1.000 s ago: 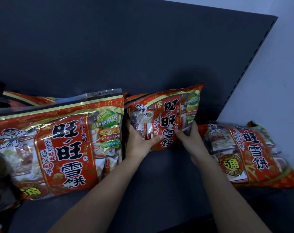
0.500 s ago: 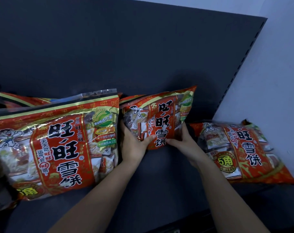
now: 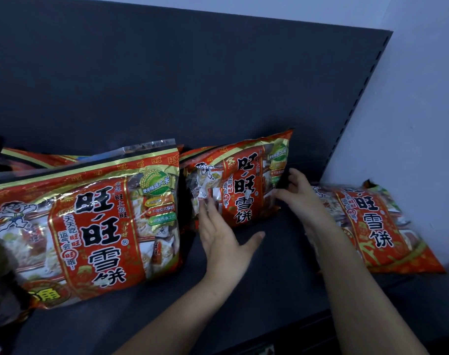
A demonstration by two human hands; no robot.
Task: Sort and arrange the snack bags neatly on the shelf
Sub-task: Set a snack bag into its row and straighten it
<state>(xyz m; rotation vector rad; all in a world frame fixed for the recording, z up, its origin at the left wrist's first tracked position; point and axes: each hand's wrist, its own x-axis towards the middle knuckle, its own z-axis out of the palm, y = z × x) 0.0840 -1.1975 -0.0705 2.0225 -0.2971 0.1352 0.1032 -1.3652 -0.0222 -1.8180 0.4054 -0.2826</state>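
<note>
**Grip let go: both hands now rest flat against the middle bag (image 3: 244, 183)**

Half a second ago both hands pinched the lower edge of this bag, thumbs on its front. Now the left hand (image 3: 223, 242) lies open. Its straight fingers touch the lower left of the bag's face and its thumb is spread out over the shelf. The right hand (image 3: 300, 198) has slid up to the bag's right edge, fingers nearly straight along the side and thumb touching the front; no pinch shows. The bag stands on its bottom edge, tilted back toward the rear panel, with its left edge just beside the large bag. It appears to have been set in its place and is only being steadied, so this placement is probably close to done.

The large bag (image 3: 90, 226), in the same red print, leans upright on the left, with another red bag (image 3: 39, 157) partly hidden behind it. A flat bag (image 3: 372, 226) lies face-up on the right, partly behind the right forearm. For a neat row it likely needs standing up too.

The dark back panel (image 3: 167, 85) fills most of the view. Below it the dark shelf (image 3: 269, 278) carries all the bags. A pale wall (image 3: 410, 111) closes the right side, and a slotted upright (image 3: 359, 98) runs along the panel's right edge. The light is dim.
</note>
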